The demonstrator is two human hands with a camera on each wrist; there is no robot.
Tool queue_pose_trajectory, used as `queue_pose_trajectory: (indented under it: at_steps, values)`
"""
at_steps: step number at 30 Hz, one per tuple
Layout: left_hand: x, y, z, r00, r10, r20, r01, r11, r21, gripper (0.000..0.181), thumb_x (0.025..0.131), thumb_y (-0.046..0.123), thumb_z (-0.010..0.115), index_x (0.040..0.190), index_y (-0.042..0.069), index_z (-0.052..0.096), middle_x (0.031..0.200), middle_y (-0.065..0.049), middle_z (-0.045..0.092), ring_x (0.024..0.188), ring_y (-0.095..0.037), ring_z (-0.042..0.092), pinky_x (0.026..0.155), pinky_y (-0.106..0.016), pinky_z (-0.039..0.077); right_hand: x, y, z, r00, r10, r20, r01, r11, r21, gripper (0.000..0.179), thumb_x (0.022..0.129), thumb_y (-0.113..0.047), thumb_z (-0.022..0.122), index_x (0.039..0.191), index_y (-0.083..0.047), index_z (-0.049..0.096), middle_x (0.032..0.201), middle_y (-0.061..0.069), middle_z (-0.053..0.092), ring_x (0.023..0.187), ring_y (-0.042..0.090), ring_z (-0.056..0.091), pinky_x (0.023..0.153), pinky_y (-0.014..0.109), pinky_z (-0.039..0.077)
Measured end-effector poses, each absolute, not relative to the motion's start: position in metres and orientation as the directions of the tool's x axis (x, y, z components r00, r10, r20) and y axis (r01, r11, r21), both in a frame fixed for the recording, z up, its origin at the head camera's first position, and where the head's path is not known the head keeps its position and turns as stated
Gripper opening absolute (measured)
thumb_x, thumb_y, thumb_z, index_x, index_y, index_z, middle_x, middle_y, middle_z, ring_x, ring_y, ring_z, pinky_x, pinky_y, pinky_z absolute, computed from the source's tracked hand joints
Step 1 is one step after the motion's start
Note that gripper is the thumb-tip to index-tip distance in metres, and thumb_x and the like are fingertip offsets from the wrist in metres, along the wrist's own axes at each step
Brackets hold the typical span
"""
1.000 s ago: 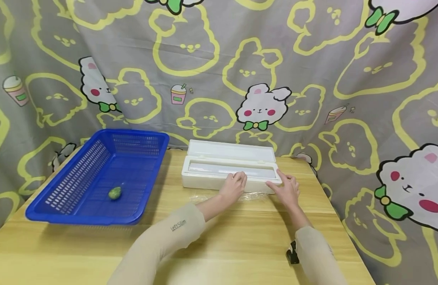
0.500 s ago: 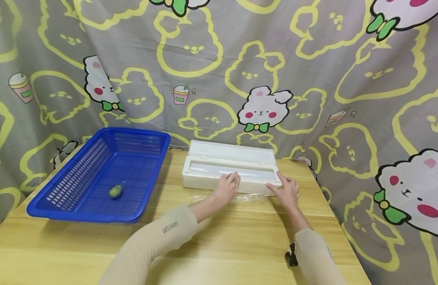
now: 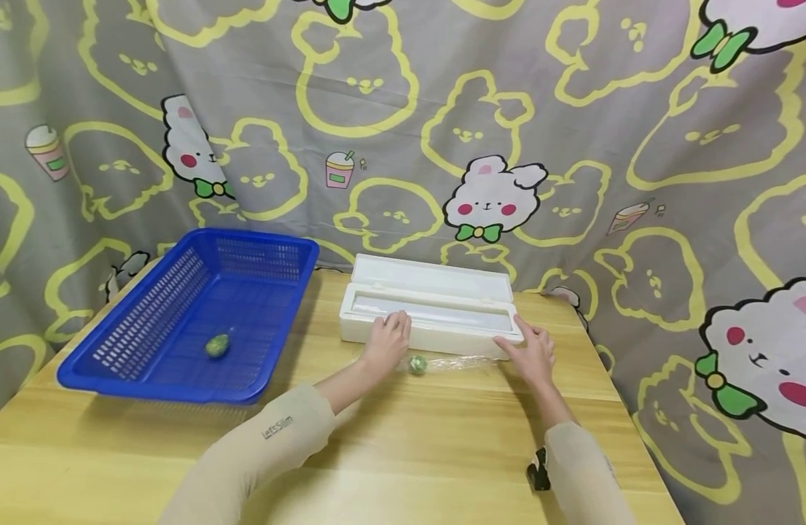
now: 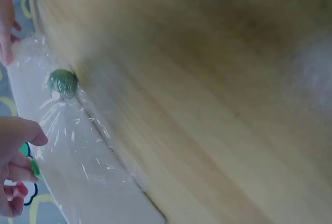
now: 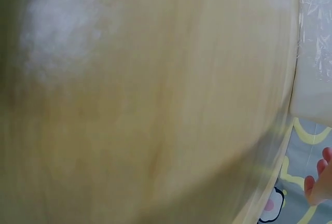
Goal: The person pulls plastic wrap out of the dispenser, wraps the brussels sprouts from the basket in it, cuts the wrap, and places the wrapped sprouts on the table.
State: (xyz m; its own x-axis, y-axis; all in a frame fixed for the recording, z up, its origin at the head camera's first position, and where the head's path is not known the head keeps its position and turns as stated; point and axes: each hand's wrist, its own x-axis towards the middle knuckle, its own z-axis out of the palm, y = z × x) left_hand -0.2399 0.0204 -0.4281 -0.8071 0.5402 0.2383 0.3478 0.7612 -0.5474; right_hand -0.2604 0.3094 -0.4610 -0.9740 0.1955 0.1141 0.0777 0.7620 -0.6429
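A long white cling film box stands with its lid up and a roll inside. My left hand is at its front top edge, fingers curled over a small green slider that shows in the left wrist view. My right hand grips the box's right end, thumb on the front. Clear cling film hangs down the front onto the table. A small round green fruit lies in front of the box, with film over it in the left wrist view.
A blue plastic basket stands at the left with one green fruit in it. A small black object lies beside the right sleeve. A patterned curtain hangs behind the wooden table.
My left hand has slid leftward along the box's front edge, and the green fruit in front has come into sight. The right hand keeps its hold on the box's end.
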Motion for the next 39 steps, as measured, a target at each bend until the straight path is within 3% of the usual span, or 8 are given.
queue_pose_trajectory:
  at_steps: [15, 21, 27, 34, 39]
  values:
    - [-0.236, -0.006, -0.432, -0.864, 0.427, 0.266, 0.282, 0.849, -0.447, 0.041, 0.091, 0.022, 0.05, 0.129, 0.005, 0.047, 0.129, -0.006, 0.05, 0.092, -0.017, 0.044, 0.068, -0.025, 0.04, -0.258, 0.311, -0.46, -0.975, 0.196, 0.109, 0.083, 0.766, -0.637, 0.074, 0.078, -0.055, 0.062, 0.139, -0.022, 0.037, 0.132, 0.023, 0.031, 0.118, 0.041, 0.024, 0.091, 0.056, 0.022]
    - [-0.235, -0.016, -0.433, -0.88, 0.383, 0.28, 0.237, 0.866, -0.44, 0.044, 0.091, 0.021, 0.051, 0.128, -0.001, 0.046, 0.126, -0.01, 0.05, 0.09, -0.018, 0.042, 0.066, -0.024, 0.037, -0.259, 0.311, -0.46, -0.977, 0.184, 0.106, 0.075, 0.767, -0.637, 0.077, 0.077, -0.058, 0.06, 0.14, -0.022, 0.035, 0.133, 0.023, 0.03, 0.117, 0.04, 0.024, 0.09, 0.055, 0.022]
    - [-0.235, -0.027, -0.435, -0.863, 0.355, 0.359, 0.196, 0.891, -0.409, 0.04, 0.091, 0.016, 0.048, 0.126, -0.002, 0.048, 0.125, -0.011, 0.052, 0.091, -0.021, 0.044, 0.068, -0.027, 0.037, -0.26, 0.316, -0.457, -0.975, 0.189, 0.116, 0.074, 0.769, -0.634, 0.075, 0.078, -0.055, 0.061, 0.14, -0.021, 0.035, 0.132, 0.025, 0.03, 0.119, 0.043, 0.023, 0.091, 0.058, 0.021]
    - [-0.231, -0.034, -0.435, -0.903, 0.303, 0.304, 0.186, 0.915, -0.359, 0.042, 0.091, 0.015, 0.048, 0.129, -0.002, 0.045, 0.129, -0.011, 0.049, 0.093, -0.022, 0.043, 0.07, -0.029, 0.037, -0.261, 0.313, -0.458, -0.979, 0.175, 0.106, 0.071, 0.776, -0.627, 0.077, 0.078, -0.058, 0.06, 0.14, -0.021, 0.036, 0.132, 0.024, 0.03, 0.118, 0.041, 0.023, 0.09, 0.056, 0.021]
    - [-0.231, -0.041, -0.436, -0.883, 0.274, 0.381, 0.169, 0.943, -0.285, 0.038, 0.088, 0.011, 0.049, 0.122, -0.004, 0.05, 0.123, -0.013, 0.053, 0.093, -0.024, 0.046, 0.069, -0.032, 0.038, -0.26, 0.313, -0.458, -0.977, 0.184, 0.112, 0.071, 0.768, -0.637, 0.077, 0.077, -0.058, 0.061, 0.14, -0.022, 0.036, 0.132, 0.023, 0.03, 0.118, 0.041, 0.023, 0.091, 0.056, 0.021]
